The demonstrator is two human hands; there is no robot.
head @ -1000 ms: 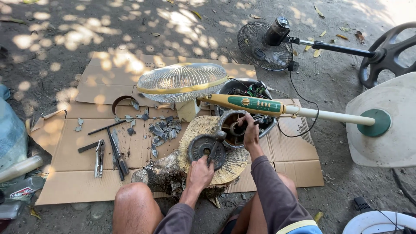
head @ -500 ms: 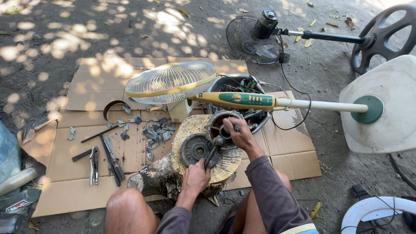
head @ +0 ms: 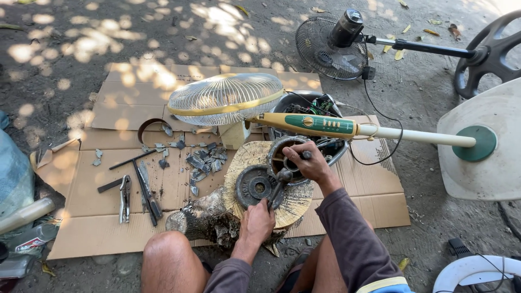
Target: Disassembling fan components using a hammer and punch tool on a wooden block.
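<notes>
A cut log (head: 214, 217) stands as a work block, with a dark round iron disc (head: 253, 185) on its top face. My left hand (head: 258, 221) grips the handle of a tool (head: 275, 195) at the disc's near edge. My right hand (head: 308, 163) is closed on the top of a round fan motor (head: 281, 157) set on the log. A yellow and green fan neck (head: 320, 125) with a cream pole (head: 415, 135) lies across behind it.
A yellow wire fan guard (head: 225, 99) rests on flattened cardboard (head: 97, 184). Pliers (head: 125, 198), rods and metal scraps (head: 203, 163) lie left. A black bowl (head: 304, 106) holds wiring. A black fan (head: 339, 40), white fan bases (head: 488, 146) and bottles (head: 21, 217) surround.
The view has shifted slightly. My right hand has moved a little over the motor; my left hand stays at the tool on the disc.
</notes>
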